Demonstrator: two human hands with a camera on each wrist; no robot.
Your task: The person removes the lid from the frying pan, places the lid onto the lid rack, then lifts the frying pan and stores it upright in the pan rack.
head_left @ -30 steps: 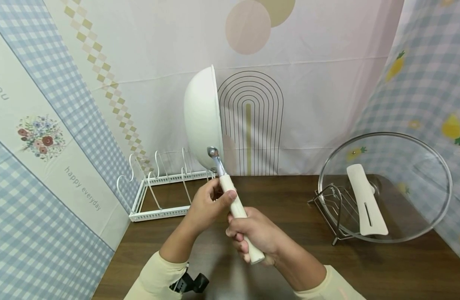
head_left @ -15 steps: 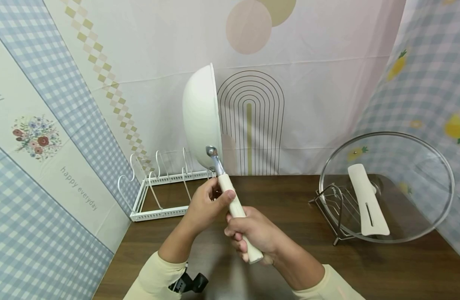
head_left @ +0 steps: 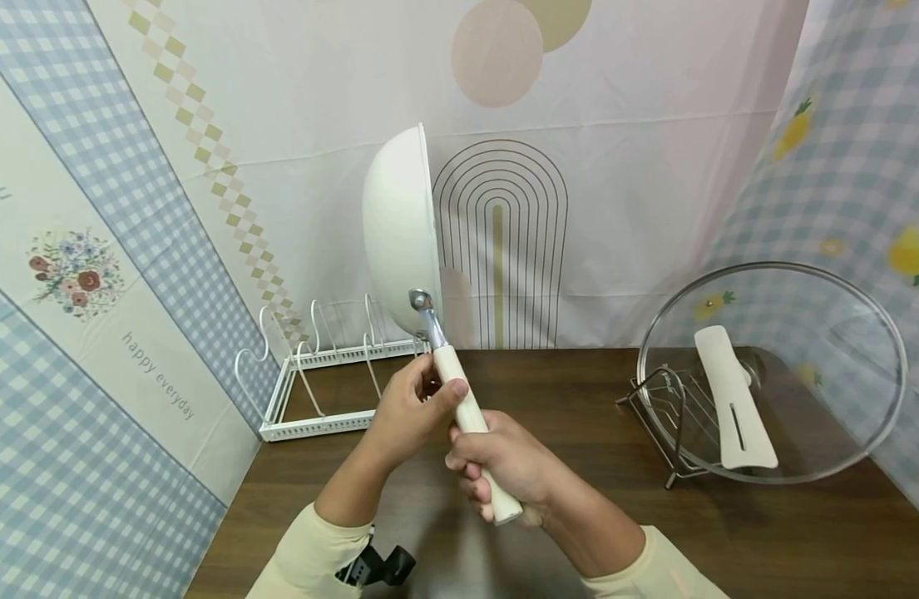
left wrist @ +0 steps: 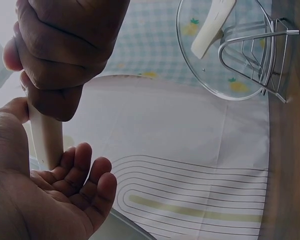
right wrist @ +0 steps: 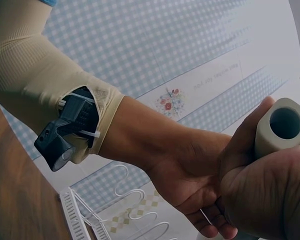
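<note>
A deep white wok (head_left: 397,225) is held up on its side above the table in the head view, its rim facing right. A metal neck joins it to a cream handle (head_left: 449,366) that slants down to the right. My left hand (head_left: 408,408) holds the handle's upper part, thumb on top and fingers bent behind it; the left wrist view shows those fingers (left wrist: 101,180) loosely curled beside the handle. Lower down, my right hand (head_left: 507,457) grips the handle with fingers wrapped round. Its hollow end (right wrist: 264,140) faces the camera in the right wrist view.
A white wire rack (head_left: 320,428) stands behind and left of my left hand. At right, a large glass lid (head_left: 818,399) with a cream slotted handle (head_left: 736,399) leans upright in a small metal stand (head_left: 676,441). Patterned cloths hang behind the wooden table (head_left: 579,383).
The wok and both hands have drifted very slightly up and to the left in the head view. Both hands keep their places on the handle.
</note>
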